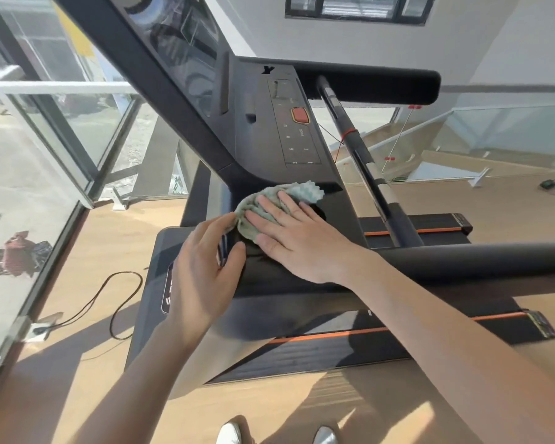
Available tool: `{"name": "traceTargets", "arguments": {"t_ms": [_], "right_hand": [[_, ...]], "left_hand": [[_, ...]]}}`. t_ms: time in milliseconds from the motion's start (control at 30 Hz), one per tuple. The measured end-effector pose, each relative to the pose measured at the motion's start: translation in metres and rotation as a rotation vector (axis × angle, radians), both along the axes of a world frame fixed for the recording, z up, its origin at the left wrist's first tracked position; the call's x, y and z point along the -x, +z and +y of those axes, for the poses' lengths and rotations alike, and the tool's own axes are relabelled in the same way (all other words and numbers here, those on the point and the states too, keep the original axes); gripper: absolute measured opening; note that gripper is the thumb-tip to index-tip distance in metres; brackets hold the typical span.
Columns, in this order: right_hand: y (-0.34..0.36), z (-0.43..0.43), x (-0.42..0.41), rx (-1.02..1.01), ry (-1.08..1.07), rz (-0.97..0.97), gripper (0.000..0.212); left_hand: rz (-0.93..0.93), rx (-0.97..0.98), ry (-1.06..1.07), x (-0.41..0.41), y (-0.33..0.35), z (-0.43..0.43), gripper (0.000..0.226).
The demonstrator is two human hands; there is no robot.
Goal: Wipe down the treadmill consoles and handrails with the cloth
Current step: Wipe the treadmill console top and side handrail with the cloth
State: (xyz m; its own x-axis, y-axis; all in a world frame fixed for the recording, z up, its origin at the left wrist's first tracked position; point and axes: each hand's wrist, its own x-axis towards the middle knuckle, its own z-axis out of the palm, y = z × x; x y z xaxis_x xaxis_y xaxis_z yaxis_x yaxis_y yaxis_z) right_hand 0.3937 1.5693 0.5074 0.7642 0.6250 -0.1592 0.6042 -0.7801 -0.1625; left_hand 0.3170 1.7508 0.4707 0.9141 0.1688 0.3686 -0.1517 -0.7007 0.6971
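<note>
Sunlit wooden floor beside a glass wall, where a treadmill console (pixel 263 100) is being wiped at its near corner.
The pale green cloth (pixel 269 200) lies bunched on the black shelf just below the key panel (pixel 297 145). It is pressed flat under the right hand (pixel 298 238), whose fingers are straight and spread. The left hand (pixel 205 267) clasps the end of the near handrail (pixel 462 261) just beside it, thumb on top and fingertips touching the cloth's edge. Nothing pinches the cloth, so a quick stroke could leave it behind or drop it off the edge. A sweep upward might press the keys or the red stop button (pixel 299 115). A power cable (pixel 140 280) lies on the floor, so the machine may be live.
</note>
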Motion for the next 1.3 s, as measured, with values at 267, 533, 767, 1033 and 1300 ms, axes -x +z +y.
{"name": "traceTargets", "arguments": {"t_ms": [267,533,767,1033,1300], "right_hand": [[0.004,-0.059,0.007,0.053,-0.201,-0.046,0.057],[-0.023,-0.078,0.116,-0.162,-0.357,-0.271,0.052],[-0.048,-0.081,0.145,-0.467,-0.617,-0.361,0.051],[-0.063,-0.076,0.146,-1.054,-1.101,-0.189,0.057],[-0.061,-0.113,0.11,-1.273,-1.309,-0.202,0.068]], "left_hand": [[-0.014,-0.209,-0.099,0.004,0.004,0.002,0.037],[-0.113,-0.279,-0.503,-0.003,0.027,-0.042,0.034],[-0.077,-0.578,-0.876,-0.021,0.048,-0.091,0.045],[0.048,-0.917,-1.03,-0.061,0.065,-0.148,0.031],[0.093,-0.88,-1.211,-0.094,0.06,-0.22,0.038]]}}
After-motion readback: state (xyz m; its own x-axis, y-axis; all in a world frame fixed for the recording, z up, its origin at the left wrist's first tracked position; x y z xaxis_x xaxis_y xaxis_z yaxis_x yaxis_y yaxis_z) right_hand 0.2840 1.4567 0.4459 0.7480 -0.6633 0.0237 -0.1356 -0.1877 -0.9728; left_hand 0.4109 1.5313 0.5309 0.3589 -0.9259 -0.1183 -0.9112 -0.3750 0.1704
